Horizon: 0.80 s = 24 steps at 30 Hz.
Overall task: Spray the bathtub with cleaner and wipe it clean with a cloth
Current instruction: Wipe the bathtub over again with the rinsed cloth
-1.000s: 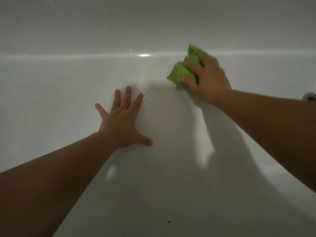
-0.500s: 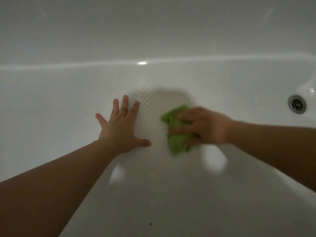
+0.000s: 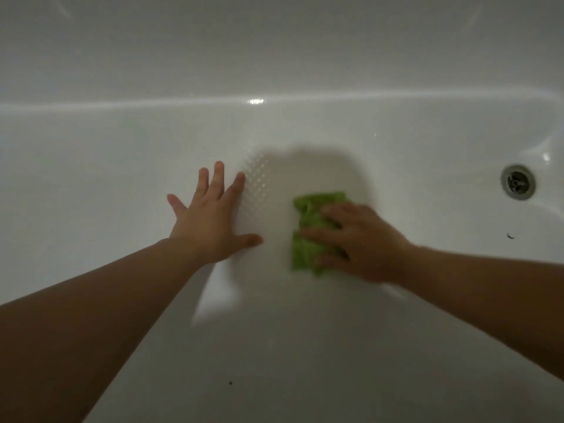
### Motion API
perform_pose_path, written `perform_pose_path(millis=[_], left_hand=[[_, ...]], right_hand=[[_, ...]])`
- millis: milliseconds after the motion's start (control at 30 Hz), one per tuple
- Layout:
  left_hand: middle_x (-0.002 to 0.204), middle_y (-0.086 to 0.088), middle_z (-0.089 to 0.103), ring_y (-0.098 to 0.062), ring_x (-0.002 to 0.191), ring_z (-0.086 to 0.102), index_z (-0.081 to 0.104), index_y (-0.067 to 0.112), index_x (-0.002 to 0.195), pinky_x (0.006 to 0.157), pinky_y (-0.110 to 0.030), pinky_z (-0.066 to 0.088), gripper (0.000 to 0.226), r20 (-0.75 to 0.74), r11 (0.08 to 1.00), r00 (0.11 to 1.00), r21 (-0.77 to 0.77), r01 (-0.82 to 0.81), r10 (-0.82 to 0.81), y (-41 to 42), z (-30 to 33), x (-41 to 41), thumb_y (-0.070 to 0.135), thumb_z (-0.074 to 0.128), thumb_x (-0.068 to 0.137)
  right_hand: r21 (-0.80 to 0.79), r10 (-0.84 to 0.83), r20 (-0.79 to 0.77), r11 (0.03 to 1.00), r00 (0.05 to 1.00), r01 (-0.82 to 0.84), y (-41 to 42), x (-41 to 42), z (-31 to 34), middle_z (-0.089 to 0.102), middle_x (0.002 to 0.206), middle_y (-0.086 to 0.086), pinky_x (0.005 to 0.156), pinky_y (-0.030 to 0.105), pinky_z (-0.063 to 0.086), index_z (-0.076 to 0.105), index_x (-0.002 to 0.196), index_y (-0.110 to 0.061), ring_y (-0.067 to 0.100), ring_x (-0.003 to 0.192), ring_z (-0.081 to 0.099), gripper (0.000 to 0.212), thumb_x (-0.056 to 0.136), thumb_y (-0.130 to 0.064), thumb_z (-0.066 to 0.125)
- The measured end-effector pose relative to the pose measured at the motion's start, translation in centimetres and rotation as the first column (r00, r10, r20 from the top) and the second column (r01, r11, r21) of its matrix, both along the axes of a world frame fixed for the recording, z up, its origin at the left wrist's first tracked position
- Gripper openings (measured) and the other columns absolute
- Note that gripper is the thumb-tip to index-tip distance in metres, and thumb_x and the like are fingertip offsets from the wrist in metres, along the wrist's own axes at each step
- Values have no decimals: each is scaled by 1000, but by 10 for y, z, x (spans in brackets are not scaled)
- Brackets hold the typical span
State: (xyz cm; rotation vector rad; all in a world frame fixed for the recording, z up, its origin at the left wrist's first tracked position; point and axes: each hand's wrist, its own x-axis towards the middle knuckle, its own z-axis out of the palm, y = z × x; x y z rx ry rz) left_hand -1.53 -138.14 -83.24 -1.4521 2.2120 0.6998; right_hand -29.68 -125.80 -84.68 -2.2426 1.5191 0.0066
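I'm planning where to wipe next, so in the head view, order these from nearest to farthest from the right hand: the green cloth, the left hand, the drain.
From the right hand:
1. Green cloth, under its fingers, on the tub floor.
2. Left hand, flat on the tub floor to its left.
3. Drain, up at the right end of the bathtub.

bare forearms, no sleeves, hands ungloved
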Motion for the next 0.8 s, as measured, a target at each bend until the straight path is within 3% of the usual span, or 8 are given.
perform_pose_path(millis=[133, 267, 333, 400, 467, 567, 700, 800], left_hand=[[168, 4, -29, -20, 155, -24, -10, 37, 162, 116, -77, 7, 111, -2, 999, 1000, 16, 29, -29, 30, 4, -16, 75, 60, 85], [166, 7, -33, -21, 154, -28, -12, 38, 161, 116, -77, 5, 109, 9, 997, 998, 30, 66, -66, 56, 3, -41, 77, 55, 86], [166, 9, -32, -21, 154, -28, -12, 41, 161, 114, -79, 4, 109, 3, 998, 999, 16, 53, -54, 57, -2, -50, 81, 54, 83], [166, 10, -30, -22, 154, -28, -11, 43, 160, 112, -81, 4, 109, 0, 999, 999, -11, 49, -49, 54, -5, -55, 84, 52, 81], [167, 10, -29, -24, 154, -28, -12, 44, 159, 111, -82, 4, 108, 0, 998, 998, -41, 57, -57, 51, -9, -59, 86, 49, 80], [167, 11, -28, -25, 154, -28, -12, 45, 159, 110, -83, 3, 106, -2, 995, 997, -64, 76, -77, 49, -12, -61, 87, 47, 80], [167, 12, -28, -24, 154, -28, -11, 45, 159, 111, -83, 3, 105, -20, 995, 997, -61, 76, -77, 46, -12, -61, 84, 48, 82], [167, 11, -29, -24, 154, -28, -13, 45, 159, 112, -82, 4, 105, -9, 994, 996, -52, 91, -91, 45, -9, -61, 83, 49, 83]], right_hand=[[73, 195, 82, 977, 977, -201, 75, 3, 26, 57, 143, 7, 103, 47, 50, 49, 146, -45, 31, 127, 57, 51, 101, -68, 39], [36, 324, 66, 944, 944, -327, 45, -19, 13, 54, 148, 2, 113, 50, 39, 49, 145, -48, 27, 133, 52, 55, 97, -73, 40], [-22, 196, -14, 980, 981, -196, -3, -34, -1, 51, 152, 3, 117, 53, 32, 48, 146, -48, 30, 138, 49, 61, 94, -76, 36], [-46, -59, -62, 997, 996, 56, -62, -54, -8, 46, 155, 6, 120, 53, 26, 47, 148, -46, 34, 142, 42, 69, 90, -79, 32], [-110, -282, -39, 955, 959, 277, -114, -79, -5, 40, 159, 6, 120, 50, 26, 47, 150, -43, 34, 146, 36, 70, 89, -77, 37], [-120, -451, -15, 887, 892, 446, -150, -103, 1, 25, 167, 3, 122, 46, 21, 41, 153, -43, 29, 153, 21, 64, 95, -66, 51], [-74, -456, -39, 889, 889, 452, -106, -84, -9, 35, 161, 11, 117, 53, 33, 47, 151, -40, 36, 147, 30, 70, 89, -71, 48], [60, -180, -40, 981, 983, 183, -18, -63, 1, 48, 149, 13, 108, 53, 44, 52, 147, -41, 41, 134, 48, 67, 90, -75, 39]])
